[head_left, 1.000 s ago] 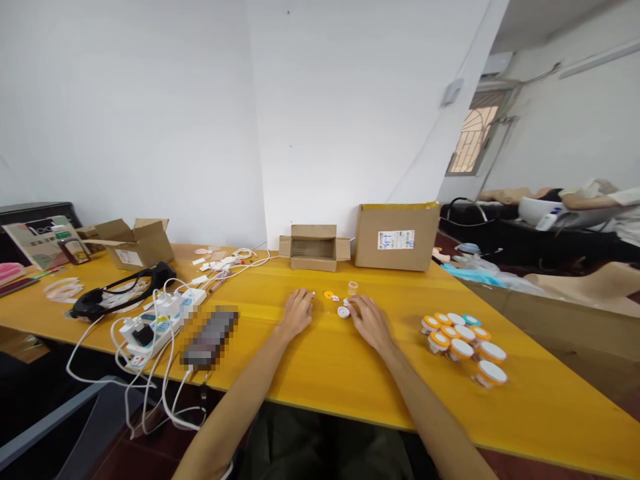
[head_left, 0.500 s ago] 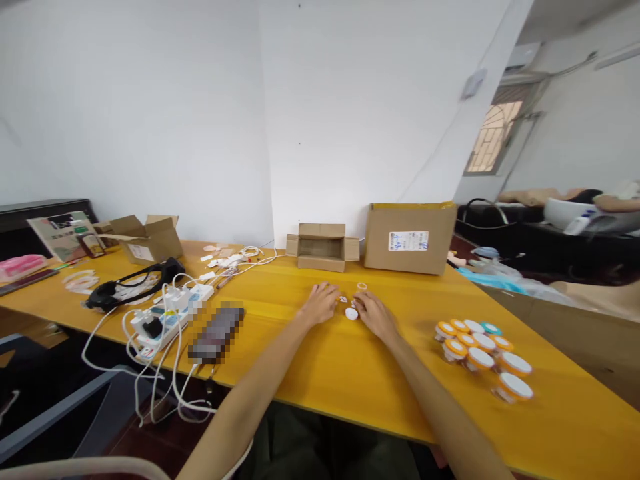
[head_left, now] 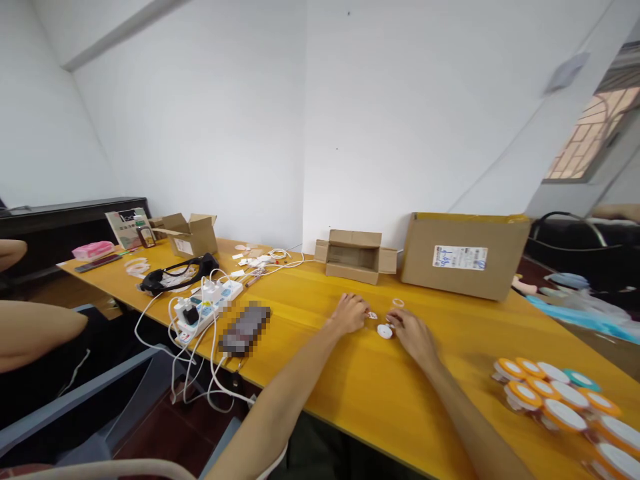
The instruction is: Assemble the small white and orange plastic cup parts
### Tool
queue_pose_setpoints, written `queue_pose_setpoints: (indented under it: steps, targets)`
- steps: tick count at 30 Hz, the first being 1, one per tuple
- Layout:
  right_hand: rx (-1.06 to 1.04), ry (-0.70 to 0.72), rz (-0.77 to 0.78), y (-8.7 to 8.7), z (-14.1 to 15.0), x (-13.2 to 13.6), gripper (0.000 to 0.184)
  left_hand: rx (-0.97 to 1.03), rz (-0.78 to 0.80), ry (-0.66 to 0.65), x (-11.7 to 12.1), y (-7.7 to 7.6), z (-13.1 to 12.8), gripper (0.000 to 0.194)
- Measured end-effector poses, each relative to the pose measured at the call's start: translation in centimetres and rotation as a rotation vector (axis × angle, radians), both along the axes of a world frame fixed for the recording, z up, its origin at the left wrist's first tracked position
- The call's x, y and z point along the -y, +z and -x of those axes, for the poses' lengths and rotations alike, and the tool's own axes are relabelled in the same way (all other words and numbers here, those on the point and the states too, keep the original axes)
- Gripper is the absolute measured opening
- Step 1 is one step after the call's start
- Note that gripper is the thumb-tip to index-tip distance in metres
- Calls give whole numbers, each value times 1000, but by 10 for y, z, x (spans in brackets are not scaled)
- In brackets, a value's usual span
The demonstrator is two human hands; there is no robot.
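Observation:
My left hand (head_left: pixel 351 313) rests low over the tabletop, its fingers closed on a small white piece (head_left: pixel 372 315) with dark or reddish marks. My right hand (head_left: pixel 413 335) is pinched a little to the right; a tiny pale thing shows at its fingertips, too small to name. Between the hands lies a round white disc (head_left: pixel 385 331), close to the right fingertips. Just beyond my right hand a thin white ring (head_left: pixel 398 303) lies flat on the wooden table (head_left: pixel 340 387).
Several clear jars with orange-rimmed lids (head_left: pixel 564 415) crowd the right side. An open carton (head_left: pixel 353 257) and a large closed box (head_left: pixel 466 257) stand at the back. Leftward are a phone (head_left: pixel 245 329), a power strip (head_left: pixel 213 310) with cables, and black goggles (head_left: pixel 177 275). Another person's arm (head_left: pixel 40 337) shows far left.
The view has swung left, so everything sits further right, and the other person's arm has come into sight. Both hands stay around the disc, with little visible change in their grip.

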State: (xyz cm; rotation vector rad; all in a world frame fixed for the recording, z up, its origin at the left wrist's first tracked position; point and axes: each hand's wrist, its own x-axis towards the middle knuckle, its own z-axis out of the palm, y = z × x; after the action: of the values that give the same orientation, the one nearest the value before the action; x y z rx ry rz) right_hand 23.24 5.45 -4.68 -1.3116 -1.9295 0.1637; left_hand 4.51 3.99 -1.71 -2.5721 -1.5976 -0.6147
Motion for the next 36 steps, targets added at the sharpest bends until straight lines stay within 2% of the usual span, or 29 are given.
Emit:
queue_pose_setpoints:
  steps: [6,13,19,25,31,36]
  targets:
    - [-121,-52,18,9,3,8,20,108,66,51,7,5,5,18]
    - [-183,83,-44,19,21,29,29,262,91,44,21,12,14,19]
    - [-20,301,-92,24,41,56,30,452,86,24,23,12,30,15]
    - [202,361,-167,16,50,65,22,610,38,-69,33,11,47,11]
    - [131,307,-151,18,45,63,24,690,74,-160,47,7,48,14]
    - [58,157,-184,16,23,51,27,629,112,-229,53,4,47,14]
